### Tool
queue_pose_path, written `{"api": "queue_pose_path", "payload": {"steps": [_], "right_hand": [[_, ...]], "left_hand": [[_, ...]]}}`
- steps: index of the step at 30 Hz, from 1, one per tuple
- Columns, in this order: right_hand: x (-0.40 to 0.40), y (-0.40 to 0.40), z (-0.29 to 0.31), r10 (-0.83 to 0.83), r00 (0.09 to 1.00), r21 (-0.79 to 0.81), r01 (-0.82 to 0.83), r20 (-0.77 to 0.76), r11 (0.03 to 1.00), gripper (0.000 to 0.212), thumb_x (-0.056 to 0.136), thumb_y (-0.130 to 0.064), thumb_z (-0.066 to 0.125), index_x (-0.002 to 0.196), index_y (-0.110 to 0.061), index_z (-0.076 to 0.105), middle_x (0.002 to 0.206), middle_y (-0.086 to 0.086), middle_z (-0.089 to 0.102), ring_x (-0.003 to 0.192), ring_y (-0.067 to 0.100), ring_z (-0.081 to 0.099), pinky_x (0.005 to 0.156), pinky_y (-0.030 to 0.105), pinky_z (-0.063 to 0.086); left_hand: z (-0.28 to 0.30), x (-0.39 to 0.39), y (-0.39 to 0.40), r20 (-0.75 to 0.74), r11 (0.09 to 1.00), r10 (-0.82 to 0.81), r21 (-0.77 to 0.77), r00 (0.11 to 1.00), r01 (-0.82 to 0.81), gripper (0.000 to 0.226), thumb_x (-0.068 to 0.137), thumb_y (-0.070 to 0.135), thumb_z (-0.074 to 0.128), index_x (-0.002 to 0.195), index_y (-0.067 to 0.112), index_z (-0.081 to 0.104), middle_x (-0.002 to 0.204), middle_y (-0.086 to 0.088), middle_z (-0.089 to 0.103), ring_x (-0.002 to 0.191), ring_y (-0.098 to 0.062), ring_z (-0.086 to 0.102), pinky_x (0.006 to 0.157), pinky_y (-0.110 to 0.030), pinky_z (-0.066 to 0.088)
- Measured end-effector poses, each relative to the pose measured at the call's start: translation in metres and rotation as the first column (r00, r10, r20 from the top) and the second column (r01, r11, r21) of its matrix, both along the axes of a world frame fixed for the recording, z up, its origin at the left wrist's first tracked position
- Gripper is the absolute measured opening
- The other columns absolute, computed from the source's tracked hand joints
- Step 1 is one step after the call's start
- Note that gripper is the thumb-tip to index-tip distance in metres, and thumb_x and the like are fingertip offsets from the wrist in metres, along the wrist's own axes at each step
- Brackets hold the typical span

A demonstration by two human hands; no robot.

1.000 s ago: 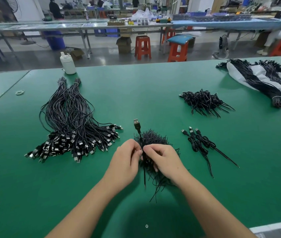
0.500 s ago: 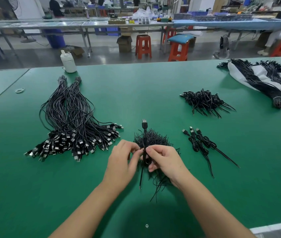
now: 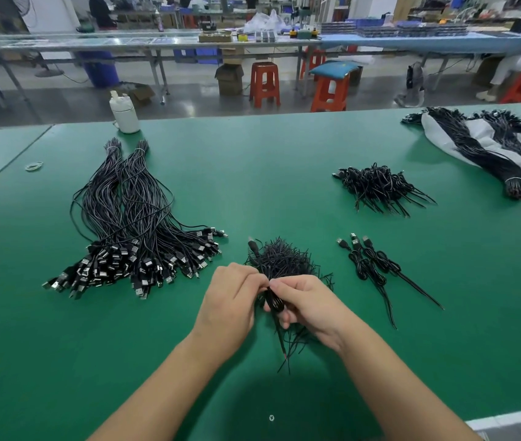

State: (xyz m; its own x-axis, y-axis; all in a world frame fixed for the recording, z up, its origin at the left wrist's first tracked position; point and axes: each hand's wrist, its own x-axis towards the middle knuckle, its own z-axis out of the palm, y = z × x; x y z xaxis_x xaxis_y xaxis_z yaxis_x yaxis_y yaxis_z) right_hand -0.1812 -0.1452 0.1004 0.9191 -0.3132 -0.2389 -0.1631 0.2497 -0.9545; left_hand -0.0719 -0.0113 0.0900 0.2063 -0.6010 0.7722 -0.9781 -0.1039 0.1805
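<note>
Since the earlier frame the plug (image 3: 253, 245) has tipped left; our left hand (image 3: 232, 300) and right hand (image 3: 308, 305) pinch the coiled cable (image 3: 273, 302) over the ties (image 3: 284, 259) on the table (image 3: 284, 186); we judge binding underway

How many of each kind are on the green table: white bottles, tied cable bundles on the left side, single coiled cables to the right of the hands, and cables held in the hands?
1 white bottle
2 tied cable bundles
3 single coiled cables
1 held cable, pinched between left hand and right hand
Total: 7
</note>
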Motion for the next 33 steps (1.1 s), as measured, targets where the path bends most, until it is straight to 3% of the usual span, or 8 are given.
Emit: {"api": "queue_pose_path", "payload": {"steps": [3,6,9,12,17,20,27,33], "right_hand": [[0.0,-0.006,-0.008,-0.033,0.999,-0.045,0.032,-0.022,0.998,0.026,0.099,-0.025,0.06,0.081,-0.02,0.078,0.076,0.008,0.071,0.048,0.01,0.048,0.047,0.023,0.044],[0.001,-0.023,-0.014,-0.191,0.972,-0.366,0.131,-0.134,0.921,0.034,0.098,-0.033,0.059,0.068,-0.023,0.071,0.066,0.003,0.067,0.046,0.009,0.044,0.048,0.024,0.037],[-0.004,-0.058,-0.015,-0.385,0.897,-0.756,0.096,-0.216,0.647,0.028,0.099,-0.038,0.056,0.077,-0.029,0.071,0.064,-0.001,0.068,0.041,0.003,0.04,0.045,0.019,0.036],[-0.013,-0.094,-0.018,-0.503,0.814,-0.918,-0.086,-0.289,0.388,0.029,0.103,-0.035,0.049,0.088,-0.022,0.071,0.061,-0.004,0.065,0.042,0.008,0.046,0.042,0.019,0.037],[-0.019,-0.142,-0.03,-0.602,0.68,-0.907,-0.298,-0.42,0.297,0.033,0.102,-0.034,0.053,0.084,-0.01,0.068,0.064,0.002,0.062,0.056,0.018,0.057,0.05,0.024,0.042],[-0.016,-0.151,-0.038,-0.596,0.669,-0.896,-0.355,-0.444,0.268,0.03,0.1,-0.035,0.057,0.091,-0.008,0.067,0.072,0.005,0.065,0.069,0.024,0.063,0.064,0.031,0.053],[-0.017,-0.173,-0.042,-0.607,0.651,-0.867,-0.479,-0.455,0.136,0.027,0.098,-0.044,0.057,0.096,-0.019,0.068,0.083,0.0,0.067,0.078,0.023,0.064,0.066,0.03,0.053],[-0.032,-0.194,-0.046,-0.627,0.628,-0.871,-0.455,-0.461,0.185,0.026,0.1,-0.037,0.055,0.094,-0.014,0.063,0.084,0.005,0.064,0.079,0.027,0.06,0.066,0.033,0.05]], "left_hand": [[-0.01,0.007,-0.005,0.032,0.999,-0.048,0.015,0.998,0.047,0.009,0.097,0.012,0.06,0.098,0.007,0.068,0.099,-0.004,0.063,0.087,-0.021,0.057,0.076,-0.034,0.046],[-0.028,0.021,-0.009,-0.059,0.993,0.021,0.114,0.998,-0.014,0.027,0.096,0.027,0.063,0.116,0.009,0.065,0.112,-0.004,0.063,0.1,-0.018,0.057,0.092,-0.029,0.044],[-0.047,0.048,-0.004,-0.222,0.954,0.237,0.238,0.946,-0.183,0.037,0.094,0.025,0.062,0.128,0.01,0.06,0.12,-0.004,0.063,0.111,-0.016,0.055,0.103,-0.028,0.038],[-0.068,0.081,0.015,-0.23,0.865,0.434,0.377,0.871,-0.331,0.036,0.091,0.014,0.064,0.126,0.005,0.061,0.118,-0.009,0.064,0.109,-0.023,0.058,0.096,-0.035,0.042],[-0.088,0.1,0.031,-0.172,0.769,0.577,0.442,0.799,-0.461,0.031,0.086,0.009,0.067,0.116,0.002,0.065,0.113,-0.012,0.063,0.101,-0.031,0.058,0.082,-0.046,0.047],[-0.089,0.098,0.029,-0.137,0.765,0.569,0.45,0.811,-0.46,0.03,0.086,0.01,0.066,0.115,0.003,0.066,0.112,-0.011,0.064,0.101,-0.029,0.058,0.082,-0.043,0.047],[-0.089,0.097,0.03,-0.187,0.76,0.585,0.465,0.789,-0.454,0.028,0.087,0.008,0.064,0.114,0.003,0.065,0.113,-0.011,0.064,0.105,-0.028,0.058,0.087,-0.042,0.047],[-0.09,0.097,0.03,-0.19,0.754,0.594,0.471,0.782,-0.458,0.028,0.086,0.007,0.064,0.114,0.002,0.065,0.113,-0.011,0.064,0.105,-0.028,0.059,0.087,-0.043,0.047]]}}
